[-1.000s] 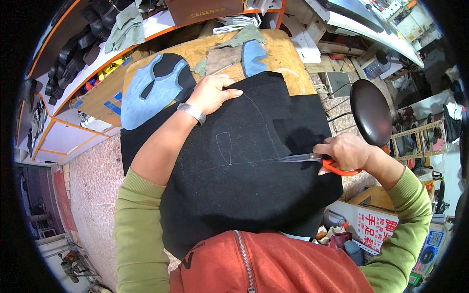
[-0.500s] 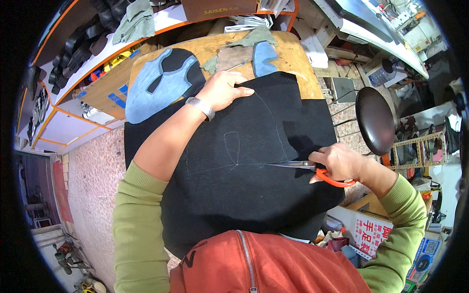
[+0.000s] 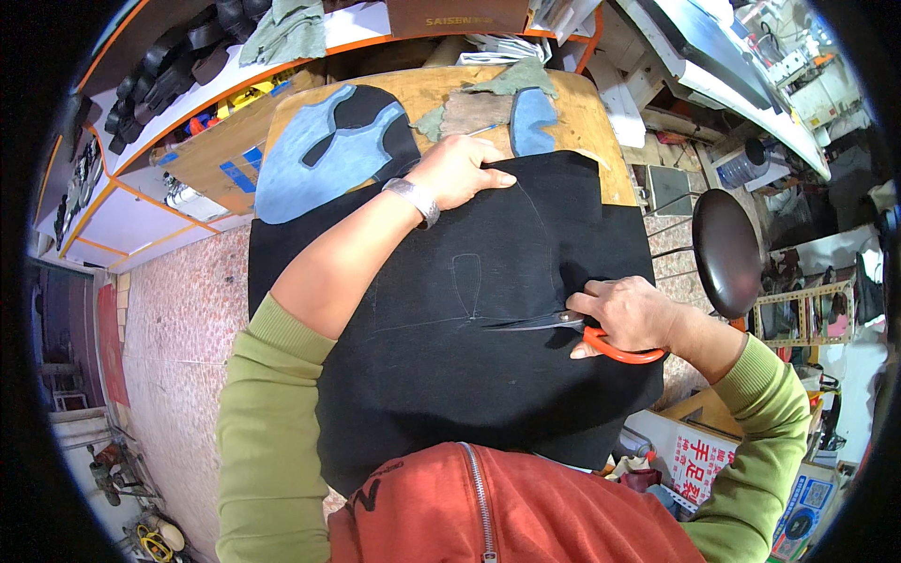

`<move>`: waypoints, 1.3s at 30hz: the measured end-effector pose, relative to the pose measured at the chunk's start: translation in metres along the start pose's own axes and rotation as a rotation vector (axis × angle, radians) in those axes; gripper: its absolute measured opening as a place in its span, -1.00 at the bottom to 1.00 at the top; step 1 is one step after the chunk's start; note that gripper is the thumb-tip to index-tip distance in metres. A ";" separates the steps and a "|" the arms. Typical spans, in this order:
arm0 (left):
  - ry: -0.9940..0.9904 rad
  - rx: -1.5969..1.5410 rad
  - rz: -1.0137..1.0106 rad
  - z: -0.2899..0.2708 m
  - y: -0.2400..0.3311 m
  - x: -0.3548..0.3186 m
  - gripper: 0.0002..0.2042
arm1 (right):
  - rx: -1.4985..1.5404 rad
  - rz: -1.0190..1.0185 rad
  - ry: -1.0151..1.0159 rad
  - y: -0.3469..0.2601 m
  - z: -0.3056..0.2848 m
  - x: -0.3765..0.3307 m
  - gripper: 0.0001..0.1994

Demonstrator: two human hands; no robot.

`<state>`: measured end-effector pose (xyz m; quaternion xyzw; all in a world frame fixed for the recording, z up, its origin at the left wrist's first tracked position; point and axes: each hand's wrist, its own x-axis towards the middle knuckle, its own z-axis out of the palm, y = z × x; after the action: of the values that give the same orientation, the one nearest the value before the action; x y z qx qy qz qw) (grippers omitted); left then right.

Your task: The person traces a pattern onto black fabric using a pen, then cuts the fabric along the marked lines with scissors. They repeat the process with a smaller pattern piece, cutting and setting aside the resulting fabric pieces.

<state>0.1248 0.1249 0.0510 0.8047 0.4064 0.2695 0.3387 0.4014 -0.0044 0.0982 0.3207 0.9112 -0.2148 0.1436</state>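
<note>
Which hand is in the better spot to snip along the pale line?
Probably the right hand: it holds orange-handled scissors, their blades close to the pale line on the black sheet. The left hand rests near the sheet's far edge, without scissors.

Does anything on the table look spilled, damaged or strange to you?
Nothing looks spilled. Only a flat brown scrap and flat grey-green scraps on the yellowish wooden table, beyond the left hand, stand out: their outlines are uneven, perhaps because they are leftovers.
</note>
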 end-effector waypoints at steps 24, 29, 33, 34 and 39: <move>-0.003 0.035 -0.039 -0.004 -0.001 0.002 -0.73 | 0.112 0.039 -0.114 -0.024 -0.005 0.030 -0.42; -0.001 0.041 -0.007 -0.006 -0.001 0.002 -0.74 | 0.107 -0.017 -0.099 -0.018 -0.007 0.029 -0.45; -0.007 0.072 -0.013 -0.009 0.000 0.003 -0.74 | 0.021 -0.070 -0.077 -0.016 -0.013 0.038 -0.42; 0.000 0.062 -0.024 -0.007 -0.002 0.003 -0.73 | 0.022 -0.091 -0.057 -0.019 -0.011 0.044 -0.41; -0.012 0.081 0.002 -0.004 -0.003 0.007 -0.72 | 0.000 -0.108 -0.118 -0.036 -0.017 0.076 -0.36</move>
<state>0.1242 0.1328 0.0523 0.8199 0.4140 0.2482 0.3078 0.3189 0.0183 0.0934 0.2581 0.9171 -0.2408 0.1854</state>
